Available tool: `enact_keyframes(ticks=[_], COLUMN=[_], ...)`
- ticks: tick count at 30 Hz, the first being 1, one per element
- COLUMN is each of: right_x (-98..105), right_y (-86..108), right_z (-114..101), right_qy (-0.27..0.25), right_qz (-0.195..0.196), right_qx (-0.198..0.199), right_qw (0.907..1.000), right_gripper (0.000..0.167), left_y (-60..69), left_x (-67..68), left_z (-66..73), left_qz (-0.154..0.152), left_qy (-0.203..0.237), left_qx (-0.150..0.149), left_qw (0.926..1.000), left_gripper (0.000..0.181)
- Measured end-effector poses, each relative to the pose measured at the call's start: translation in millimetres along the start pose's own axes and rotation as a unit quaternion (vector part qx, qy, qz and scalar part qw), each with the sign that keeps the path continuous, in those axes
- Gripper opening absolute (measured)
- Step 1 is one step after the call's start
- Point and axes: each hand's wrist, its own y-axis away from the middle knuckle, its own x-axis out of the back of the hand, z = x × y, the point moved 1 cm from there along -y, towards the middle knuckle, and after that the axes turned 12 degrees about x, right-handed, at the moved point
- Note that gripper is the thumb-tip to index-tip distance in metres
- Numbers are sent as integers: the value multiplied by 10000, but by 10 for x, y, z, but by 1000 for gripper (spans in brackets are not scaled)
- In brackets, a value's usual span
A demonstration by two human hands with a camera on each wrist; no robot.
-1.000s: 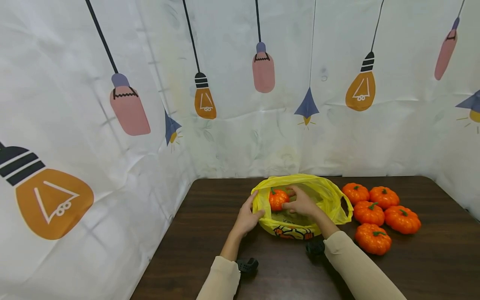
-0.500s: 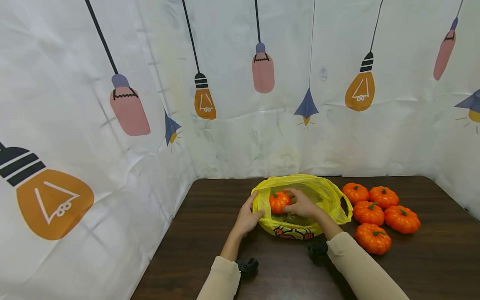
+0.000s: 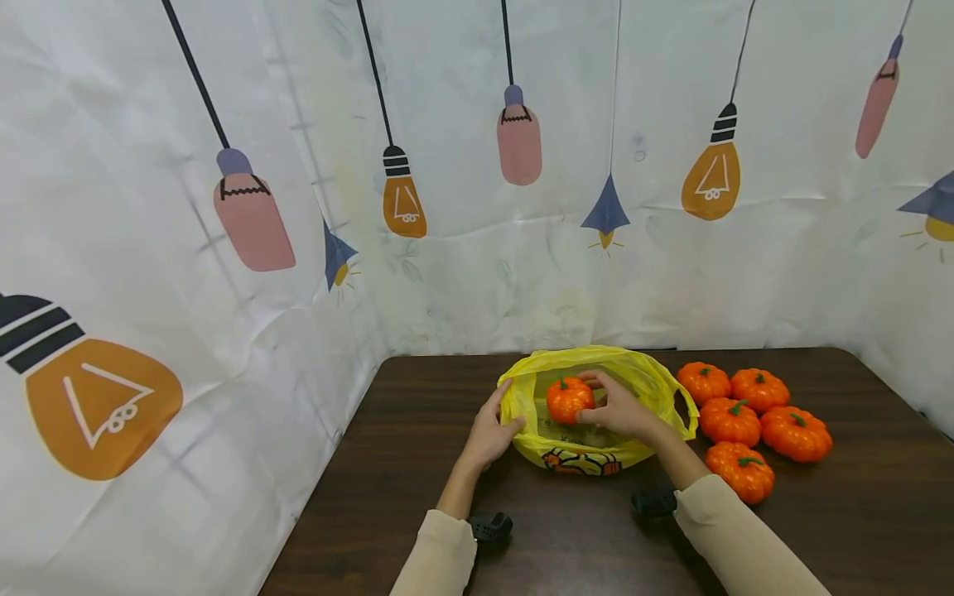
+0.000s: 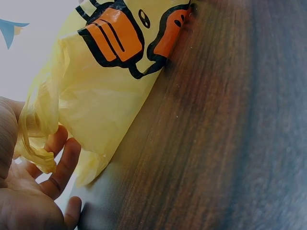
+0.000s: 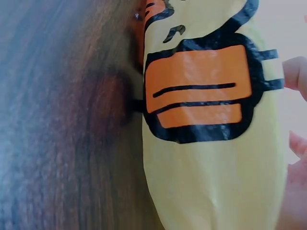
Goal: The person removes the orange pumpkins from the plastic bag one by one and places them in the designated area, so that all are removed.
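A yellow plastic bag (image 3: 532, 447) with a printed cartoon lies on the table, its mouth spread open. My left hand (image 3: 488, 437) grips the bag's left edge. In the left wrist view, bunched yellow plastic passes between the thumb and curled fingers of that hand (image 4: 60, 177). A small orange pumpkin (image 3: 570, 401) with a green stem is at the bag's mouth. My right hand (image 3: 620, 410) holds it from the right side, thumb in front and fingers behind. In the right wrist view the bag (image 5: 211, 172) hides most of that hand (image 5: 298, 191) and the pumpkin.
Several more orange pumpkins (image 3: 796, 434) sit grouped on the dark wooden table (image 3: 566, 546), right of the bag. A white cloth (image 3: 462, 290) printed with lamps hangs behind the table and along its left side.
My right hand has drawn the pumpkin to the right and slightly up within the bag's mouth. The left hand stays on the bag's edge, and the view has shifted slightly.
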Motion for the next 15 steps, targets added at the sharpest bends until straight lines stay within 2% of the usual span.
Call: enact_keyframes(ticks=[15], right_x=[113], right_y=[164], right_z=[-84], right_qy=[37], right_qz=[268], right_qx=[216], right_qw=[9994], right_gripper=[75], left_y=[-25], left_x=[-5], left_z=[-35], left_qz=[42], left_qy=[-104], left_qx=[15], left_qw=[9999], left_gripper=[73])
